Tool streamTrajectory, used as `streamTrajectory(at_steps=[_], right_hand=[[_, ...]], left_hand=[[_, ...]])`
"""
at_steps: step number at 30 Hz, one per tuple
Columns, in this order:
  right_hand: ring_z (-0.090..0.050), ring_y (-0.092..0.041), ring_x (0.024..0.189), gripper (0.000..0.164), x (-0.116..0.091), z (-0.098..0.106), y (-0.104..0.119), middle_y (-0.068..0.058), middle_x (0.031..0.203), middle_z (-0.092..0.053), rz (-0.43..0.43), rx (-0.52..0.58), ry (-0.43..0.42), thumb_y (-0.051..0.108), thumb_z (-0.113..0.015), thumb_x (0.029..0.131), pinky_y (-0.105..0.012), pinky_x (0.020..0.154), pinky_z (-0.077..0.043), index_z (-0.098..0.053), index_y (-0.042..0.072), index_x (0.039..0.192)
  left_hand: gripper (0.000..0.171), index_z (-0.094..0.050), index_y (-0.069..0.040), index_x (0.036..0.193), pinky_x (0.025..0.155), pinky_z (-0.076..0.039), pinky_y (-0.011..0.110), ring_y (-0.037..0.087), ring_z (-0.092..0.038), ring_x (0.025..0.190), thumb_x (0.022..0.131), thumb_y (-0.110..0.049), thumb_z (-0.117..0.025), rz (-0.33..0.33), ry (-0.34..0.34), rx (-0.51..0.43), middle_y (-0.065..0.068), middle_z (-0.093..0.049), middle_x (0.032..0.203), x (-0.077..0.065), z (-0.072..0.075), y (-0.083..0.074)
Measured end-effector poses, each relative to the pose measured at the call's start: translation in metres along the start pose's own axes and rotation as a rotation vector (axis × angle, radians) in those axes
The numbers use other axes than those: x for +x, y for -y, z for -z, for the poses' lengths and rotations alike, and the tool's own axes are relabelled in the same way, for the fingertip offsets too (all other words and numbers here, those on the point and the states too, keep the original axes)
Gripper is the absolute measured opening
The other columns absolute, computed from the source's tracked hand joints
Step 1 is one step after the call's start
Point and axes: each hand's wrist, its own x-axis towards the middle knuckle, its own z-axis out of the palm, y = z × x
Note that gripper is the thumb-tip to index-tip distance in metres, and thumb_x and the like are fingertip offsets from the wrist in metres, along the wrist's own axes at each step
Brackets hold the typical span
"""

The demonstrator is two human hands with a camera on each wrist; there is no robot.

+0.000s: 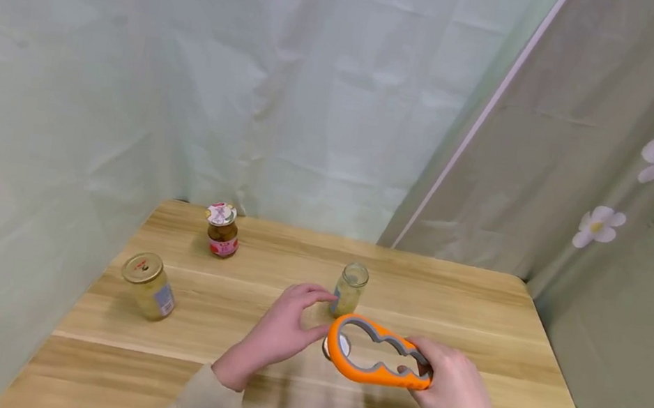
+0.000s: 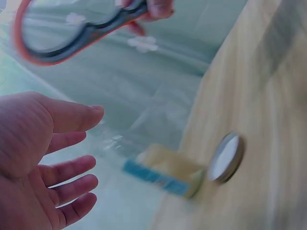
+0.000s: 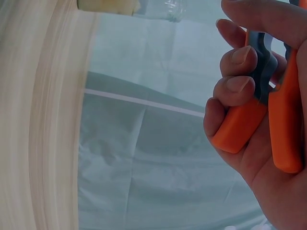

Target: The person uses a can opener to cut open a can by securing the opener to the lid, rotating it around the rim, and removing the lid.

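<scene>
One lid (image 2: 227, 158), whole from left wrist, partly behind opener (image 1: 380, 378) from head.

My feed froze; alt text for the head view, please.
The right hand grips an orange jar opener over a wooden table; the left hand is beside an open glass jar, near a loose lid. A gold-lidded jar and a pink-labelled jar stand further left.

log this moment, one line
right hand: grips orange-gray looped opener | left hand: empty, near lidless glass jar | round metal lid: on wooden table
</scene>
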Motion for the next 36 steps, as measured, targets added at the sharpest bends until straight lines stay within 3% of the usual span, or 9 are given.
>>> streamTrajectory(at_steps=[5,10,13,17,20,23,26,30,36], right_hand=[[-0.04,0.0,0.055,0.038,-0.008,-0.004,0.0,0.021,0.064,-0.042,-0.006,0.005,0.006,0.029,-0.083,0.072,-0.022,0.048,-0.036,-0.059,0.044,0.098],[-0.04,0.001,0.054,0.036,-0.017,-0.01,0.001,0.022,0.064,-0.043,-0.005,0.023,0.024,0.029,-0.084,0.073,-0.021,0.047,-0.037,-0.063,0.04,0.099],[-0.04,0.001,0.054,0.037,-0.019,-0.012,0.001,0.022,0.064,-0.045,-0.02,0.023,0.03,0.029,-0.085,0.072,-0.021,0.048,-0.037,-0.063,0.04,0.099],[-0.04,0.001,0.054,0.038,-0.02,-0.014,0.0,0.018,0.063,-0.048,-0.037,0.027,0.041,0.031,-0.085,0.072,-0.021,0.047,-0.037,-0.06,0.042,0.099],[-0.04,0.001,0.054,0.037,-0.019,-0.014,-0.001,0.019,0.063,-0.048,-0.04,0.029,0.038,0.032,-0.084,0.073,-0.021,0.047,-0.037,-0.061,0.042,0.099],[-0.041,0.001,0.054,0.037,-0.017,-0.013,-0.002,0.02,0.063,-0.047,-0.041,0.026,0.028,0.032,-0.084,0.073,-0.021,0.047,-0.037,-0.062,0.043,0.1],[-0.041,0.001,0.055,0.037,-0.014,-0.013,-0.003,0.019,0.064,-0.047,-0.037,0.024,0.017,0.032,-0.084,0.073,-0.021,0.047,-0.037,-0.062,0.043,0.101],[-0.041,0.001,0.055,0.038,-0.01,-0.011,-0.005,0.021,0.064,-0.046,-0.029,0.016,-0.007,0.031,-0.084,0.073,-0.021,0.048,-0.038,-0.063,0.042,0.102],[-0.042,0.001,0.056,0.04,-0.009,-0.008,-0.008,0.021,0.065,-0.047,-0.036,0.018,-0.007,0.031,-0.083,0.073,-0.021,0.049,-0.038,-0.062,0.044,0.104]], left_hand=[[0.048,-0.063,-0.027,0.128,0.09,-0.049,0.048,0.015,-0.047,0.12,0.083,-0.024,-0.081,0.012,-0.084,-0.012,-0.01,-0.056,0.131,-0.02,0.035,0.012],[0.049,-0.062,-0.026,0.128,0.082,-0.05,0.047,0.015,-0.049,0.117,0.084,-0.021,-0.081,0.045,-0.172,0.0,-0.007,-0.057,0.13,-0.056,0.07,0.03],[0.046,-0.064,-0.026,0.126,0.078,-0.051,0.04,0.013,-0.053,0.108,0.084,-0.019,-0.08,0.075,-0.271,0.05,-0.008,-0.061,0.125,-0.078,0.09,0.036],[0.038,-0.07,-0.022,0.116,0.071,-0.049,0.022,0.008,-0.057,0.091,0.083,-0.009,-0.08,0.127,-0.515,0.053,-0.005,-0.068,0.108,-0.101,0.112,0.042],[0.034,-0.071,-0.005,0.109,0.069,-0.045,0.013,0.008,-0.056,0.081,0.078,0.007,-0.078,0.132,-0.754,-0.026,0.001,-0.067,0.095,-0.113,0.125,0.047],[0.038,-0.064,0.012,0.11,0.07,-0.043,0.013,0.013,-0.056,0.081,0.074,0.018,-0.073,0.105,-0.974,-0.101,0.004,-0.063,0.09,-0.122,0.136,0.054],[0.05,-0.057,0.011,0.119,0.075,-0.04,0.015,0.015,-0.055,0.09,0.072,0.019,-0.071,0.128,-1.127,-0.125,0.002,-0.059,0.099,-0.125,0.143,0.062],[0.075,-0.044,-0.01,0.137,0.084,-0.034,0.015,0.013,-0.045,0.114,0.072,0.012,-0.074,0.264,-1.164,-0.117,-0.001,-0.05,0.127,-0.126,0.147,0.072],[0.095,-0.021,-0.022,0.147,0.098,-0.022,0.021,0.011,-0.021,0.133,0.076,0.011,-0.073,0.394,-1.036,-0.33,-0.003,-0.023,0.148,-0.124,0.147,0.095]])
